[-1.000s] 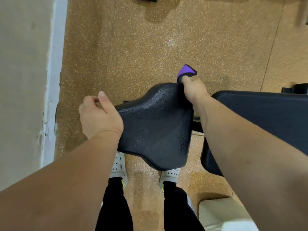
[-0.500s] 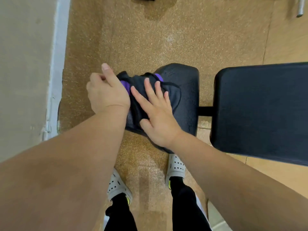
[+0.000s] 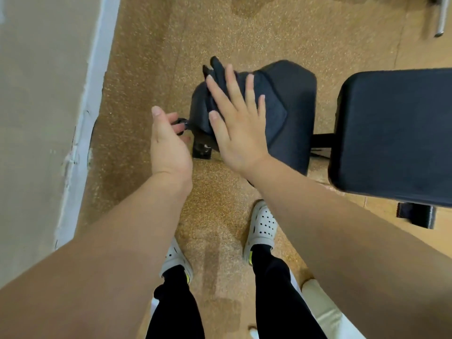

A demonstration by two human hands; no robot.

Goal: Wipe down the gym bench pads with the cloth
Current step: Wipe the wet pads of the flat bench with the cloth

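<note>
The cloth, dark and nearly the colour of the vinyl beneath it, lies draped over the small seat pad of the bench, with a bunched corner sticking up past the pad's far left edge; we cannot make out exactly where its borders run. Our right hand rests flat on it, palm down, fingers spread wide and pointing away from us, the wrist low and the forearm reaching in from the lower right. Our left hand hovers just beside the pad's left edge, palm turned inward, fingers loosely curled and apart, gripping nothing we can see; something small and dark sits at its fingertips, too blurred to name. The long back pad lies to the right, separated from the seat by a gap where the frame bar shows, and no cloth touches it. As we judge it, the main risk is the cloth sliding off the sloped left edge onto the speckled floor, since only a flat palm pins it and much of the fabric is bunched near that edge. A wipe with so little fabric spread flat could also skip parts of the seat, and the pad's near side, under our wrist, could be missed altogether.
</note>
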